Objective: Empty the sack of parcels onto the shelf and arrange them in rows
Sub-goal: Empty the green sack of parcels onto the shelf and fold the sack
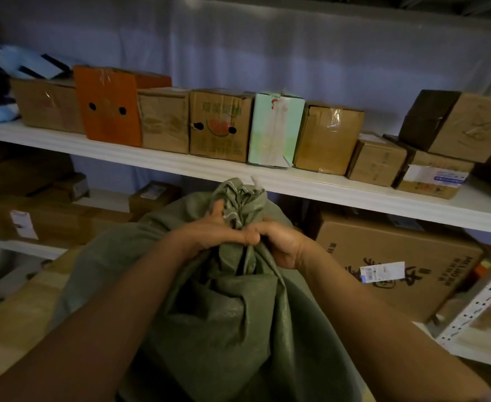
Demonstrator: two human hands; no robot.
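Gathered at its bunched neck, a soft olive-green woven sack (224, 309) is gripped by the left hand (209, 227) and right hand (279, 242), fingers curled tight on the cloth, just below the white shelf's (325, 187) front edge. Bulging, it is judged heavy and limp, best held there. Space is limited by a row of cardboard boxes (221, 126) along the shelf's back.
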